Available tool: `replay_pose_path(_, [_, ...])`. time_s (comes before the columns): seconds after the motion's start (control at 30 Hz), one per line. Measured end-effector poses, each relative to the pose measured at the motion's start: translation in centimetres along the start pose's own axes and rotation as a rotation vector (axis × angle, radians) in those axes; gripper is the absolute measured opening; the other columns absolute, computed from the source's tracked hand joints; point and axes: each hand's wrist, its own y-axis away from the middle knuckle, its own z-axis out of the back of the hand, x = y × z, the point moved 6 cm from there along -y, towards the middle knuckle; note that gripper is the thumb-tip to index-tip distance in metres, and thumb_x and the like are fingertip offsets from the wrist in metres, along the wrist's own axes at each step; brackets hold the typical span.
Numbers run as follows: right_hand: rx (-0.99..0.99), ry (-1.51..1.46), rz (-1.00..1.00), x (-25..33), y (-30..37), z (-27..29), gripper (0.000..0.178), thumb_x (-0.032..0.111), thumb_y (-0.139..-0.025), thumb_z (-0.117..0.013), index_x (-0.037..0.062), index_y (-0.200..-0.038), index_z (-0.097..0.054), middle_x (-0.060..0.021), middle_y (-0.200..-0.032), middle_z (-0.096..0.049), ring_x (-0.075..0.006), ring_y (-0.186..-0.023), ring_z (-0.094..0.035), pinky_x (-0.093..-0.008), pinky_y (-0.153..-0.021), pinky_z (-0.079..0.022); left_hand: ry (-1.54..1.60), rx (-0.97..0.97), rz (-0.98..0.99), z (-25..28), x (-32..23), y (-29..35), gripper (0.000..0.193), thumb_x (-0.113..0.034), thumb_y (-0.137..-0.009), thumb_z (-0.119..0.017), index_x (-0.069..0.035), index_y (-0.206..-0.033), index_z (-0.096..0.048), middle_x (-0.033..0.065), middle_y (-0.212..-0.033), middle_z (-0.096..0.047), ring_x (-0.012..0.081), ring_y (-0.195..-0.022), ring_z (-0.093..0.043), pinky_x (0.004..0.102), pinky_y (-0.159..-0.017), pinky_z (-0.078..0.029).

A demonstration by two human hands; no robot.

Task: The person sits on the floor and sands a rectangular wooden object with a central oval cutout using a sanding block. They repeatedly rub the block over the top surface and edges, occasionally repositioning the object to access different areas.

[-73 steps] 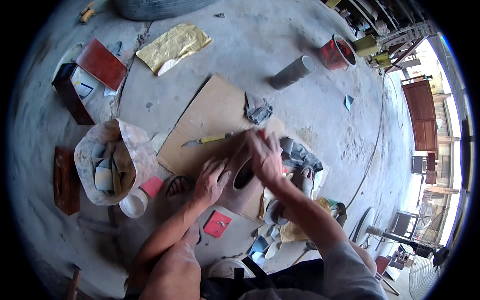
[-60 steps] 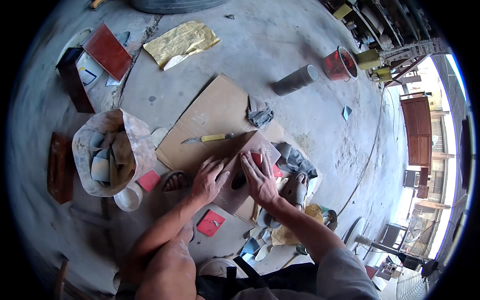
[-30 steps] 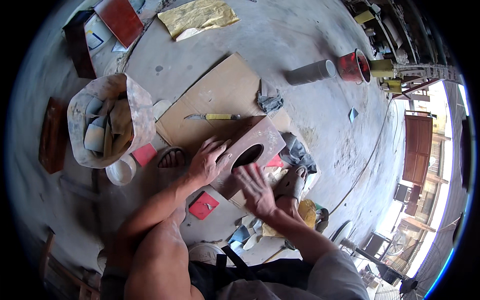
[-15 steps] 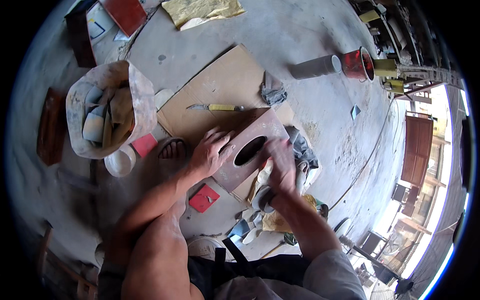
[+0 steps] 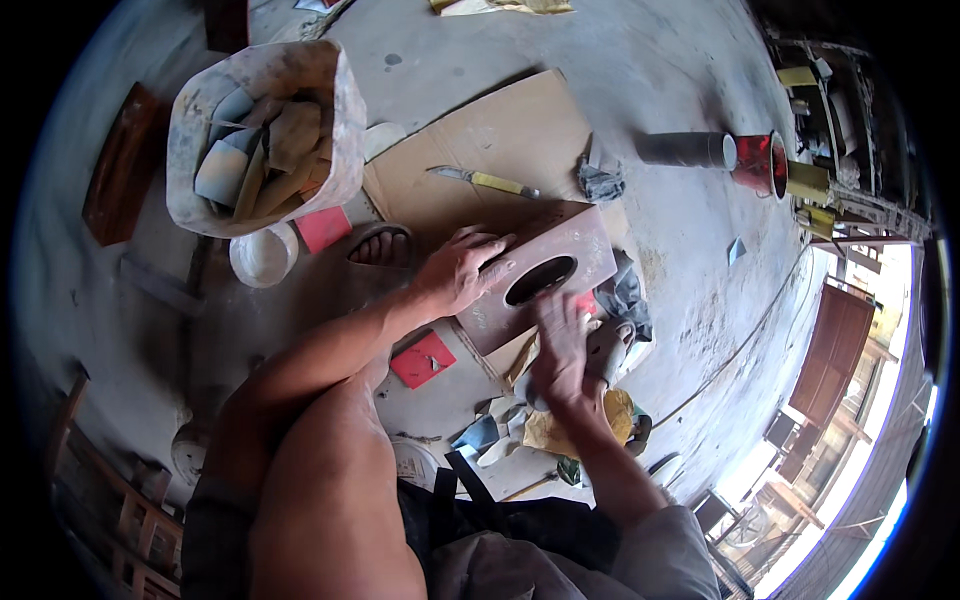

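Observation:
A dull brownish-mauve box with an oval hole in its upper face rests at a slant between my legs. My left hand grips its left edge, the thumb on the holed face and the fingers over the side. Near the lower right edge of that face is my right hand, blurred by motion. A small red piece, like sandpaper, shows at its fingers; the grip itself is smeared. Beyond the box, a knife with a yellow handle lies on flattened cardboard.
A stained white tub of sheet scraps stands at left, beside a small white pot. Red sheets lie on the floor. Dark cloth and scraps sit right of the box. Farther right are a grey pipe and a red bucket.
The view has shifted, so most things appear farther right and higher. My right hand has moved down along the box's right side with the red piece; my left hand keeps its hold.

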Motion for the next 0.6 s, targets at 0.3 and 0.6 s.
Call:
replay_pose_path(0.3, [0.021,-0.001,0.191,2.8,-1.9,-1.1,0.068,0.001,-0.082,-0.061,0.0054,-0.150,-0.056,-0.0181,-0.155,-0.054,-0.0413,-0.150,-0.044,-0.0592,-0.125,-0.029,0.059,-0.014,0.021,-0.4,0.7,0.6,0.045,-0.034,-0.105,-0.062,-0.003,-0.138,-0.066,0.0214,-0.128,-0.070,0.0394,-0.123,-0.061,0.0451,-0.107,-0.050])
replay_pose_path(0.6, [-0.057,-0.072,0.148,1.6,-4.6,-0.1,0.069,-0.007,-0.082,-0.056,-0.0040,-0.151,-0.050,-0.0244,-0.158,-0.049,-0.0387,-0.149,-0.046,-0.0521,-0.127,-0.032,0.728,0.018,0.373,-1.2,3.2,1.0,0.062,-0.046,-0.114,-0.039,0.005,-0.130,-0.069,0.0193,-0.128,-0.073,0.0252,-0.122,-0.067,0.0360,-0.109,-0.046])
